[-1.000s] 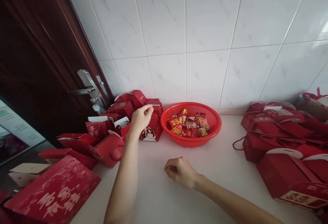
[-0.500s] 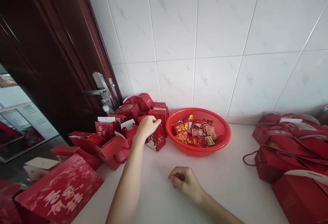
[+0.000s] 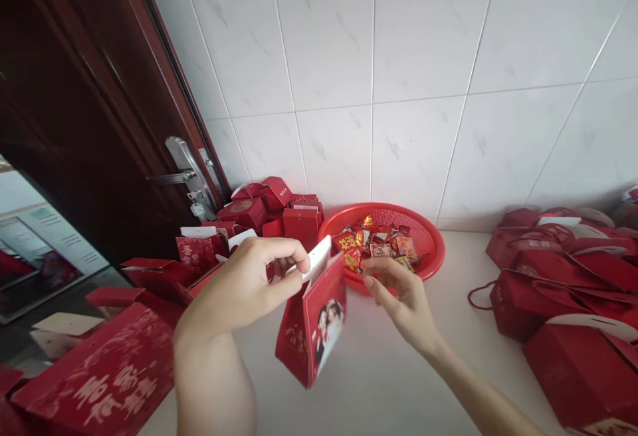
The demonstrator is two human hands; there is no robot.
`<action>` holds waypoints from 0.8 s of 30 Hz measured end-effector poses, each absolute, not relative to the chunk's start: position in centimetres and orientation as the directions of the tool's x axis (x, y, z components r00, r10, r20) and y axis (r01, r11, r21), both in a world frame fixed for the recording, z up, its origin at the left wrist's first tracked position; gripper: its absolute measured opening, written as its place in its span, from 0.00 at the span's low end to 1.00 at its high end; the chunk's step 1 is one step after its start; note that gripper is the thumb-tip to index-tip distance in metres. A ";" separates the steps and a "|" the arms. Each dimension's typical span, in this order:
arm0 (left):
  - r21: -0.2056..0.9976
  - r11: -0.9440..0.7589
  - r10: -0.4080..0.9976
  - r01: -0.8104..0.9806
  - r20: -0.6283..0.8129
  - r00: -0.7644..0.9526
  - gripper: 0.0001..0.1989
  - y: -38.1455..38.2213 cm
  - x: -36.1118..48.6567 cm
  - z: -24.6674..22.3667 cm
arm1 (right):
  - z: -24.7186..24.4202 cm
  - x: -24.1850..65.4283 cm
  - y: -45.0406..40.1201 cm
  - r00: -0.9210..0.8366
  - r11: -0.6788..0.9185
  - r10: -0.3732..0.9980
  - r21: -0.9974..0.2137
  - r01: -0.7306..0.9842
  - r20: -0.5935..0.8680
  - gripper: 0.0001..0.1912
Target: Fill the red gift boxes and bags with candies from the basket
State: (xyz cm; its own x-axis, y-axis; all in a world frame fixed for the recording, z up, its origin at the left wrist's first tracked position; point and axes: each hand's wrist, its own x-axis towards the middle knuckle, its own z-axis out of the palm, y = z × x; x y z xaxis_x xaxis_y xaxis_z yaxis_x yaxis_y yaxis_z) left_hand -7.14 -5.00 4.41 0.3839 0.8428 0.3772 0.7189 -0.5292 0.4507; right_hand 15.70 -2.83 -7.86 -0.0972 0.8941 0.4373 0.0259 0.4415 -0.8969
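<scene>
Between thumb and fingers, my left hand pinches the white top flap of a red gift box. The box is lifted off the table and tilted, its top parted, with a picture of people on the side turned to the right. Just right of the box, my right hand has thumb and fingers apart with nothing between them. It hovers before the near rim of a red plastic basket, hiding part of it. Wrapped candies in red, gold and yellow lie inside the basket.
Several red gift boxes crowd the table's left side, a large one nearest me. More red boxes with handles stand on the right. A tiled wall rises behind, and a dark door is at the left.
My left hand has brought the red gift box from beside the basket toward me and up. My right hand has risen from the table toward the box, its fingers uncurled.
</scene>
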 end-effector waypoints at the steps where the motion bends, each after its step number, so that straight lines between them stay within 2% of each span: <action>1: 0.445 -0.576 0.815 0.686 0.380 0.438 0.08 -5.4 -6.8 4.5 | -7.1 16.3 -2.9 -0.123 0.457 0.885 -0.888 0.045 0.449 0.16; 6: 0.451 -0.684 0.725 0.574 0.325 0.608 0.10 -4.8 -4.7 3.9 | -4.5 19.2 -2.7 -0.339 0.393 0.870 -0.919 0.039 0.358 0.19; 9: 0.448 -0.706 0.695 0.549 0.287 0.660 0.11 -3.4 -3.6 2.9 | -3.7 20.8 -2.6 -0.428 0.420 0.847 -0.890 0.178 0.314 0.19; 12: 0.435 -0.703 0.688 0.563 0.213 0.694 0.12 -2.3 -2.7 2.0 | -3.6 22.0 -2.3 -0.523 0.405 0.827 -0.863 0.301 0.206 0.14; 14: 0.429 -0.694 0.688 0.578 0.160 0.708 0.13 -1.7 -2.2 1.6 | -3.7 22.4 -2.2 -0.542 0.395 0.825 -0.849 0.351 0.160 0.11; 19: 0.424 -0.648 0.709 0.633 0.032 0.704 0.15 -1.1 -1.6 1.1 | -4.0 22.6 -1.8 -0.505 0.487 0.828 -0.759 0.433 0.243 0.09; 24: 0.440 -0.650 0.682 0.619 -0.023 0.731 0.13 -0.6 -1.7 0.9 | -3.6 22.8 -1.8 -0.523 0.504 0.820 -0.726 0.468 0.232 0.08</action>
State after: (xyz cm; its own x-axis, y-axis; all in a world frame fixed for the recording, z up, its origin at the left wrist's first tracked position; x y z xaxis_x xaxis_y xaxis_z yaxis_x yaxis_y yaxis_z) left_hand -1.69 -0.59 0.89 0.7314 0.6816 -0.0230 0.6195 -0.6499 0.4404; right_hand 22.75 -1.80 -3.64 -0.5228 0.8203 0.2318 0.4679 0.5035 -0.7263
